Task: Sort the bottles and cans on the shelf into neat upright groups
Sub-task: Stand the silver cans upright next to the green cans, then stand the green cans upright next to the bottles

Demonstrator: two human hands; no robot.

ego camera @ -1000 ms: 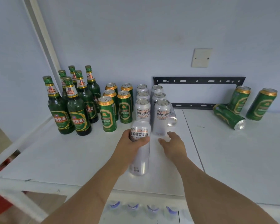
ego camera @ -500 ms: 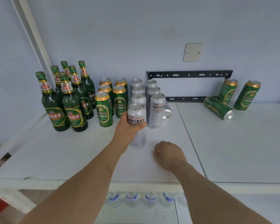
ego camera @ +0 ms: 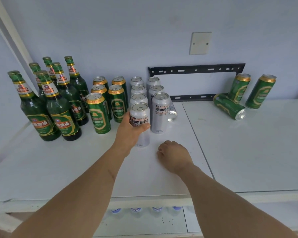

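Note:
My left hand (ego camera: 130, 133) grips a silver can (ego camera: 140, 115) standing upright on the white shelf (ego camera: 58, 160), at the front of the left silver row. Several more silver cans (ego camera: 159, 112) stand behind and beside it, and one silver can (ego camera: 172, 112) lies on its side behind the right row. Several green cans (ego camera: 98, 115) stand to the left, then several green bottles (ego camera: 62, 115). My right hand (ego camera: 175, 156) rests on the shelf with fingers curled, holding nothing. At far right one green can (ego camera: 229, 106) lies down and two more (ego camera: 260, 93) lean against the wall.
A black metal bracket (ego camera: 196, 71) is fixed to the wall behind the cans. A seam (ego camera: 196, 140) splits the shelf into two panels. Water bottle caps (ego camera: 136, 210) show on a lower level below the front edge.
My left hand has carried the silver can forward and set it upright at the front of the silver row. My right hand has drawn back toward me and curled.

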